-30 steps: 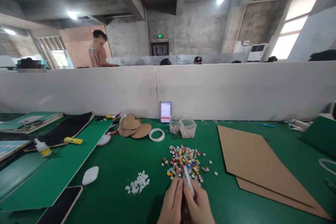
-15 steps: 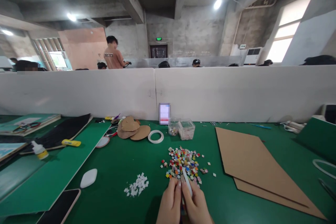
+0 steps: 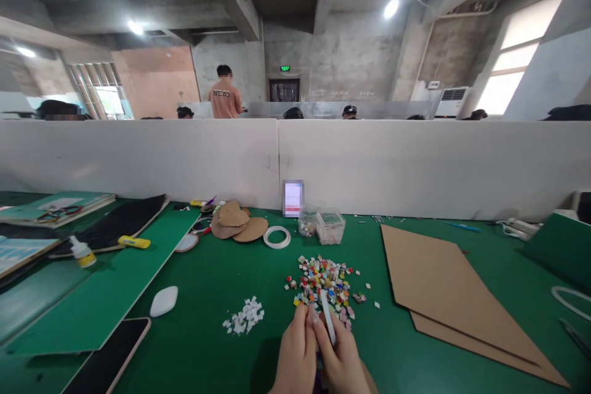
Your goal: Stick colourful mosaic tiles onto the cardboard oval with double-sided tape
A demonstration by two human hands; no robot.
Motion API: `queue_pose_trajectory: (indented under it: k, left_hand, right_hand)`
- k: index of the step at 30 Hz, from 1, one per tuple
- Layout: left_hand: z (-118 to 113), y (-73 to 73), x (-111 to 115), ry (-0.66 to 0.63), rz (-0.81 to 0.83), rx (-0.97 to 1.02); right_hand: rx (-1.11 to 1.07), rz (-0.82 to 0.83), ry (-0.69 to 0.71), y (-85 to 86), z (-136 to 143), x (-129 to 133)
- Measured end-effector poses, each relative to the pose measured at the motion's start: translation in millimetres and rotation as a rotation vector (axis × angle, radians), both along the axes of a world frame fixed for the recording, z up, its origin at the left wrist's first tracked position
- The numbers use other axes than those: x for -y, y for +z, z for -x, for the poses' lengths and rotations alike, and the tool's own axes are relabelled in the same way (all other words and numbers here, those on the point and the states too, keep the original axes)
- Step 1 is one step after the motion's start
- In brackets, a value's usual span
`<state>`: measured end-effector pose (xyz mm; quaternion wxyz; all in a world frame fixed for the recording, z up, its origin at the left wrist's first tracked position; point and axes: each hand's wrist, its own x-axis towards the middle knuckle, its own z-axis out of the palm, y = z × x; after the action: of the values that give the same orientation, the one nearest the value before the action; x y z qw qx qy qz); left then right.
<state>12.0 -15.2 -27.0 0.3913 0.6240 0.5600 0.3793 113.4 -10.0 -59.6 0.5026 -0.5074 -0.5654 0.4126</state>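
While both hands touch, right hand pinches a white strip near tiles, can't tell what's in left hand.

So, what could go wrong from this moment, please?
The left hand is near the loose white bits and could brush them into the tiles. The strip in the right hand points over those tiles; if it slips, it might scatter some.

White strip in the right grip
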Motion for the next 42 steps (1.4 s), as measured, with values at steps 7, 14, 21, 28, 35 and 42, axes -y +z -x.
queue_pose_trajectory:
  k: [7, 14, 21, 28, 35, 42]
  left_hand:
    - [2, 3.2, 1, 0.011, -0.023, -0.067]
    - [5, -3.7, -3, -0.060, -0.041, -0.099]
    - [6, 0.3, -7, -0.105, -0.088, -0.230]
    - [5, 2.1, 0, -0.092, -0.053, -0.130]
    - [4, 5.8, 1, -0.086, -0.143, -0.164]
    - [10, 11.3, -5, -0.202, -0.155, -0.075]
  right_hand:
    - [-0.006, -0.079, -0.006, 8.0, 0, 0]
    - [0.173, -0.124, -0.039, 5.8, -5, 1]
    - [0.315, -0.202, -0.042, -0.8, -9, 1]
    - [0.180, -0.113, -0.099, 0.9, -10, -3]
    - [-0.133, 0.058, -0.089, 1.9, -8, 0]
    - [-0.397, 0.180, -0.117, -3.8, -8, -2]
